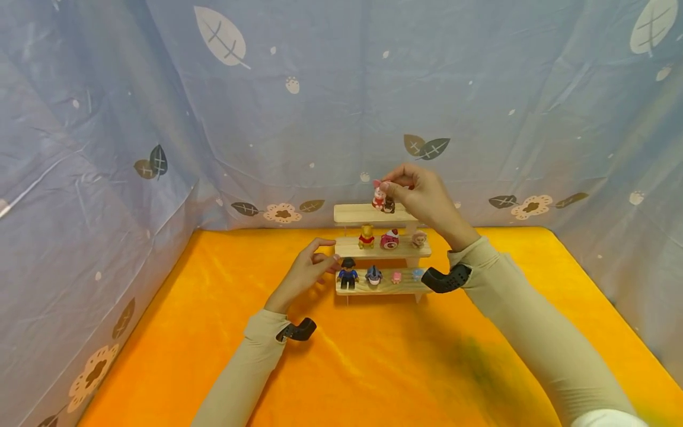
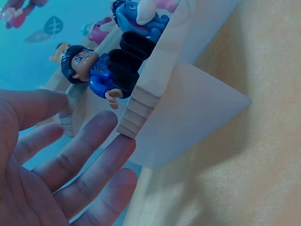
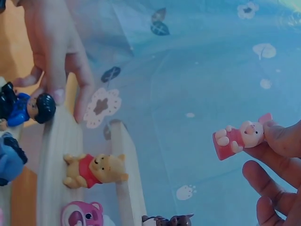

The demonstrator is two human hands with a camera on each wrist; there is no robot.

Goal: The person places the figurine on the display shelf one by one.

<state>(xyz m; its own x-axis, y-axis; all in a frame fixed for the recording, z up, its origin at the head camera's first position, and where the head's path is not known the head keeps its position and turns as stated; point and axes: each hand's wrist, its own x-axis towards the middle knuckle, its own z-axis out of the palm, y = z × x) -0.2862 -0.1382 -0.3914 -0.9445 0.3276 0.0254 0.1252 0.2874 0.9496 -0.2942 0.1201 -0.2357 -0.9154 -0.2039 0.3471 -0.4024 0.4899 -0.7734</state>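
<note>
My right hand (image 1: pixel 427 193) pinches a small pink piglet figurine (image 3: pixel 239 136) by its head, between thumb and fingertips. The figurine is held above the top tier of a three-tier wooden display stand (image 1: pixel 349 213). A dark brown figurine (image 1: pixel 389 206) on that tier is partly covered by it in the head view. My left hand (image 1: pixel 305 271) is at the stand's left end, its fingers spread and fingertips touching the tier ends. Beside those fingers, a toy figure in blue with black hair (image 2: pixel 101 70) stands on the bottom tier.
On the middle tier are a yellow bear in red (image 1: pixel 366 236), a pink bear (image 1: pixel 390 239) and a beige figurine (image 1: pixel 418 239). The bottom tier also bears a blue-grey donkey (image 1: pixel 373 275) and small pink and blue pieces. A patterned curtain (image 1: pixel 320 118) hangs behind the orange cloth (image 1: pixel 347 367).
</note>
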